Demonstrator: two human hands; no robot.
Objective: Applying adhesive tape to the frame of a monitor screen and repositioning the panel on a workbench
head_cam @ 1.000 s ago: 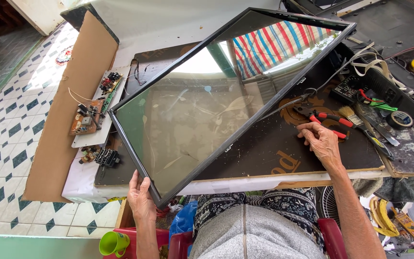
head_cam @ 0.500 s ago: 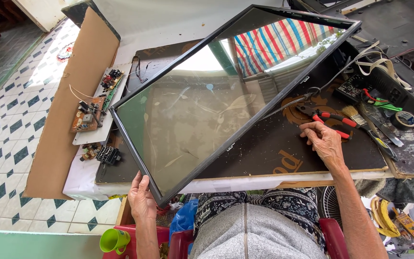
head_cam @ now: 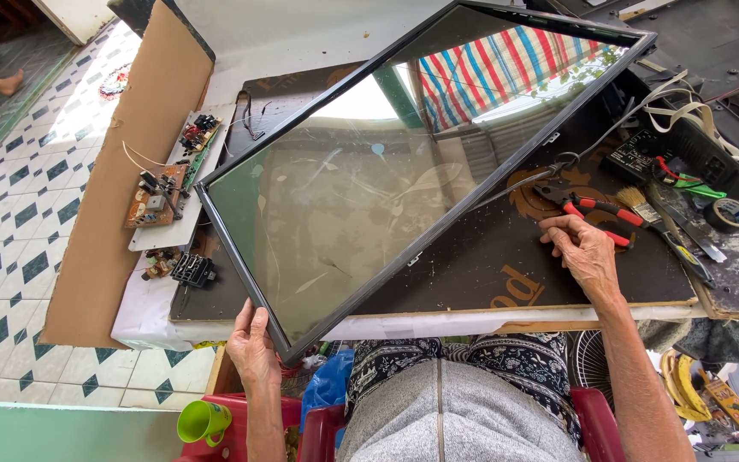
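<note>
Your left hand (head_cam: 252,346) grips the tilted screen panel (head_cam: 404,162) at its near corner, fingers hidden behind the frame; the panel leans over the counter (head_cam: 506,282). Your right hand (head_cam: 586,252) rests on the red-handled pliers (head_cam: 596,210), fingers curled; whether they clamp, you cannot tell.

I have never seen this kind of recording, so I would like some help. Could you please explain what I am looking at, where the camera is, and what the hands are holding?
There is no machine here: a seated person works with two bare hands. The single picture comes from a camera worn on that person's head, looking down.

The left hand holds the near corner of a large flat screen panel with a thin black frame, tilted up above the workbench. The glass reflects a striped awning.

The right hand rests on the dark bench top, its fingers at red-handled pliers; whether its grip has closed on them is unclear.

Circuit boards lie at the left, and a brush and a tape roll at the right. A green cup sits below.
</note>
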